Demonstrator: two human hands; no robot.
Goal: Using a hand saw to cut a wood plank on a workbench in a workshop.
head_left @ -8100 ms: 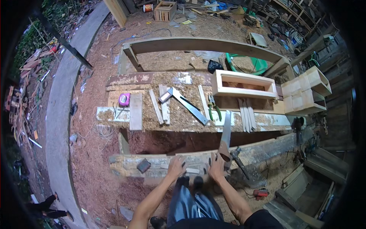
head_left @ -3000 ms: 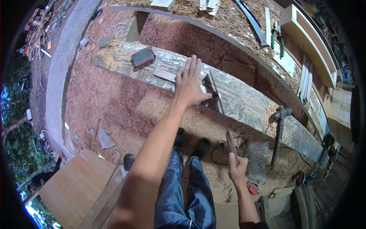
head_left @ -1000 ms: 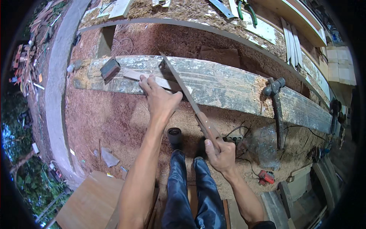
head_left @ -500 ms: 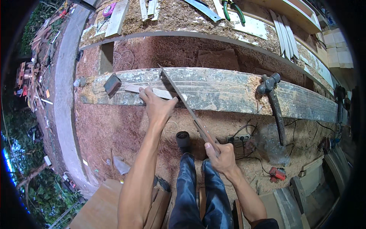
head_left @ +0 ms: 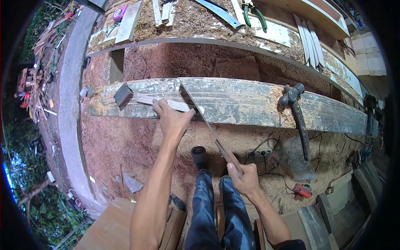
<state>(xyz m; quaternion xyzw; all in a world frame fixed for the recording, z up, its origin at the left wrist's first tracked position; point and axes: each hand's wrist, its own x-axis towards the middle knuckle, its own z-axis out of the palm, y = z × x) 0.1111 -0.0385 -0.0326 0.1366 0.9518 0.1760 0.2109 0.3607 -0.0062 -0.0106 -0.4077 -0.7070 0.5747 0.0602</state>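
My left hand (head_left: 171,120) presses and grips a thin pale wooden strip (head_left: 146,100) against a worn, paint-spotted plank (head_left: 246,102), its fingers closed over the strip's near side. In my right hand (head_left: 245,180) is the handle of a handsaw (head_left: 228,155). The saw's narrow blade runs away and to the left, crossing the strip near its right end, close to my left thumb. A small dark block (head_left: 123,95) rests on the plank beyond the strip's left end. How deep the blade sits in the wood is too small to tell.
A hammer (head_left: 299,118) lies across the plank at right. Behind, a sawdust-strewn bench holds green-handled pliers (head_left: 261,20), another saw blade (head_left: 221,13), a pink tape measure (head_left: 119,13) and wooden strips (head_left: 310,41). A power strip (head_left: 260,153) and a red tool (head_left: 302,191) lie on the floor.
My right hand has drawn the handsaw slightly back toward me, so its far tip sits nearer on the plank. My left hand stays on the strip.
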